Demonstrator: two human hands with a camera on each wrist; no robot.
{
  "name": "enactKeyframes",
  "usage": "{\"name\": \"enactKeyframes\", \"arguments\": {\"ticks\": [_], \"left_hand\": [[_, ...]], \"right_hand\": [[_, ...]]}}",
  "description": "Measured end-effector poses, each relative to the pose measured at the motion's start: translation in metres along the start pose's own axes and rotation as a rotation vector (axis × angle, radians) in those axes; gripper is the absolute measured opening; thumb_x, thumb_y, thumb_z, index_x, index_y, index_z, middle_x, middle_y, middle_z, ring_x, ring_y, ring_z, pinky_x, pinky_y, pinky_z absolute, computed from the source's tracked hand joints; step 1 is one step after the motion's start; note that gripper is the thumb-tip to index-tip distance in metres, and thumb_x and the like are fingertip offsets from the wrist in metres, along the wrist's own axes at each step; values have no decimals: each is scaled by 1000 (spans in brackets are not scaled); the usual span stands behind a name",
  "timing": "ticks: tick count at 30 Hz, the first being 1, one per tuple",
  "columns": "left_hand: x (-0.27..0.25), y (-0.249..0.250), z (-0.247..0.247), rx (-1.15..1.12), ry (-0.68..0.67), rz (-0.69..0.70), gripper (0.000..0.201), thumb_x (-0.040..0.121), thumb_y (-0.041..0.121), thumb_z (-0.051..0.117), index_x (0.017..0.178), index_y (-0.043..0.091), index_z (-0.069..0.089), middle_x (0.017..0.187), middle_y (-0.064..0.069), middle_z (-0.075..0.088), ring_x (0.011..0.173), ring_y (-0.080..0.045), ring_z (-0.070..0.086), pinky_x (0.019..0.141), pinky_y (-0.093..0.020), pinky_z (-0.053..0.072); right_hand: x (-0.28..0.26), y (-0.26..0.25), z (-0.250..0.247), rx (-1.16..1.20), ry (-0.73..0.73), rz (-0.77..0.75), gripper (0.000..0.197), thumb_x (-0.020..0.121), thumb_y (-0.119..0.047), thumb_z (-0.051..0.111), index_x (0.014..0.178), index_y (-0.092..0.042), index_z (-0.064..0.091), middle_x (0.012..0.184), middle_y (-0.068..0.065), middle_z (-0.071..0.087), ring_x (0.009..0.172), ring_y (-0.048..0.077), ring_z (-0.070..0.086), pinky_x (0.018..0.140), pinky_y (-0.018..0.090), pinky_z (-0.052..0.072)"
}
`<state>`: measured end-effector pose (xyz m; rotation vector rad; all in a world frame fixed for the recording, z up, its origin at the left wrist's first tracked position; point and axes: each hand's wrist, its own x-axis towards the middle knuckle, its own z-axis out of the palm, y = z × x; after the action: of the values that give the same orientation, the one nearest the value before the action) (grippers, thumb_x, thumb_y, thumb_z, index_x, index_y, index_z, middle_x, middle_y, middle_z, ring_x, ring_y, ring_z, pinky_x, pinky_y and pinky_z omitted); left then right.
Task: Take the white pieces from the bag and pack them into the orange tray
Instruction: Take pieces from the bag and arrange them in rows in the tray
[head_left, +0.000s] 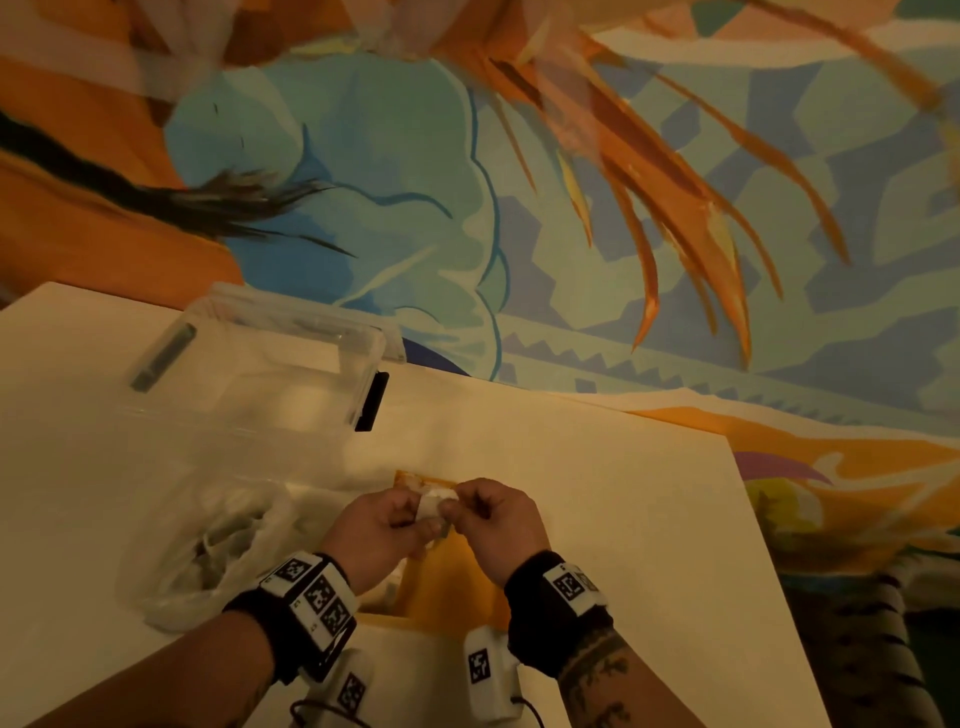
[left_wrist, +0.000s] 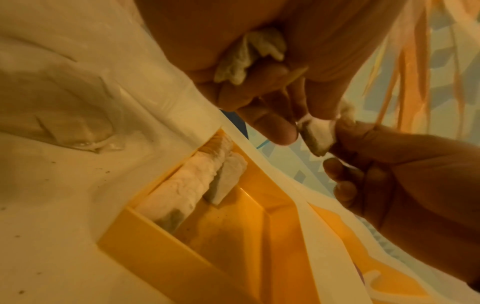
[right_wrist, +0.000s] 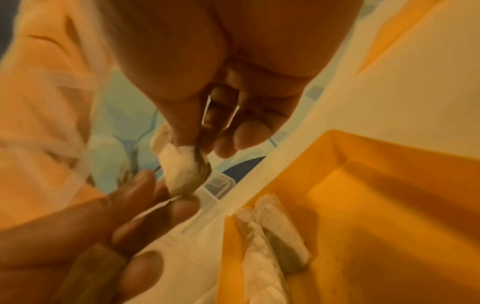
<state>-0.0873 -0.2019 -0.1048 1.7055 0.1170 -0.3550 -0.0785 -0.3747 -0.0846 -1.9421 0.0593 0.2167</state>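
Both hands meet just above the orange tray (head_left: 457, 592). My right hand (head_left: 470, 506) pinches a small white piece (head_left: 434, 506) between thumb and finger. In the right wrist view that white piece (right_wrist: 182, 168) hangs from the right hand (right_wrist: 193, 145), and the fingertips (right_wrist: 141, 182) of my left hand touch its lower end. My left hand (left_wrist: 275, 121) curls round another crumpled white piece (left_wrist: 249, 53) in its palm. Several white pieces (left_wrist: 192, 185) lie in a row along one wall of the tray (left_wrist: 259, 236). The crumpled plastic bag (head_left: 208, 551) lies left of the hands.
A clear plastic box (head_left: 260, 364) with a black latch stands at the back left of the cream table (head_left: 597, 493). The table's right edge runs diagonally, with a patterned fabric (head_left: 779, 312) beyond it. Specks of dirt dot the tray floor (right_wrist: 376, 226).
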Motion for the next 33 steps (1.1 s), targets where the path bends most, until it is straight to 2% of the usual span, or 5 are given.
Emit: {"name": "enactKeyframes", "arguments": {"ticks": [5,12,17,28,33], "left_hand": [[8,-11,-21,200,161,-78,6,93,28,63,90,27,68,84,5,73,63,-15,64,56,-24,49],[28,-49,-42,505,101,-328,32,84,47,68,111,34,59,101,7,64,87,-15,63,84,-33,55],[33,-52,-39,608,-47,-371,48,85,43,68,129,33,53,102,6,64,86,-16,66,83,-32,56],[39,-49,-44,583,-90,-380,43,84,38,71,125,33,57,96,5,65,77,-12,63,69,-24,53],[39,-49,-45,615,-103,-359,44,84,42,71,125,32,57,97,6,65,89,-13,64,79,-25,53]], "right_hand": [[18,23,1,-90,89,123,14,90,-29,66,77,-26,63,73,-4,65,69,13,60,65,26,49],[34,60,24,-264,-53,353,15,92,-36,62,99,-23,63,97,1,68,89,22,65,82,37,55],[47,69,41,-400,-137,438,30,94,-36,60,119,-19,62,113,1,66,100,21,61,85,29,51],[67,82,60,-427,-95,570,26,91,-35,63,113,-21,64,114,4,66,103,25,62,89,36,54],[68,84,61,-409,-79,569,31,88,-37,67,114,-21,63,114,4,66,104,26,62,89,35,53]]}}
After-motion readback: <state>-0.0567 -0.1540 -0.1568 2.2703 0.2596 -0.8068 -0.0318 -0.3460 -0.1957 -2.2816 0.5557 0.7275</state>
